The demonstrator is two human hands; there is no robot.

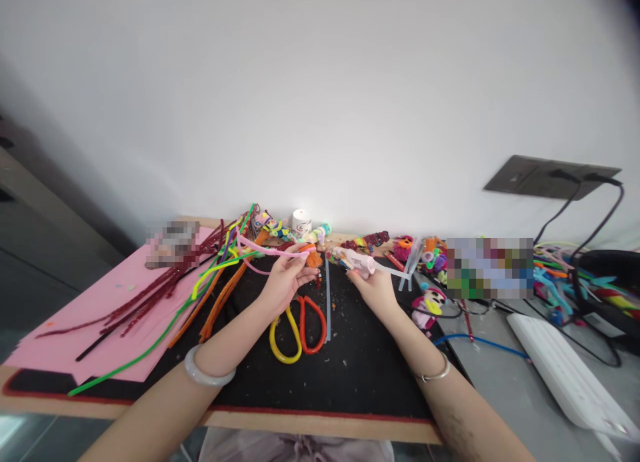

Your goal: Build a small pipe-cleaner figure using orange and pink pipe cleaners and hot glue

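My left hand (287, 282) is closed on an orange fuzzy piece (313, 257), with long pink pipe cleaners (267, 251) trailing off to the left. In my right hand (376, 290) is a pale hot glue gun (359, 262), its nozzle toward the orange piece. A clear glue stick (393, 270) sticks out of its back end. Whether the nozzle touches the piece I cannot tell. Below my left hand lie scissors with one yellow and one red handle loop (313, 325); their blades are hidden. A clear glue stick (328, 302) lies upright in view beside them.
Dark red, green and orange pipe cleaners (150, 295) spread over pink sheets (65, 332) at the left. Along the wall stand a white roll (301, 222) and several colourful figures. A doll-like figure (429, 307), cables and a white power strip (565, 369) lie at the right.
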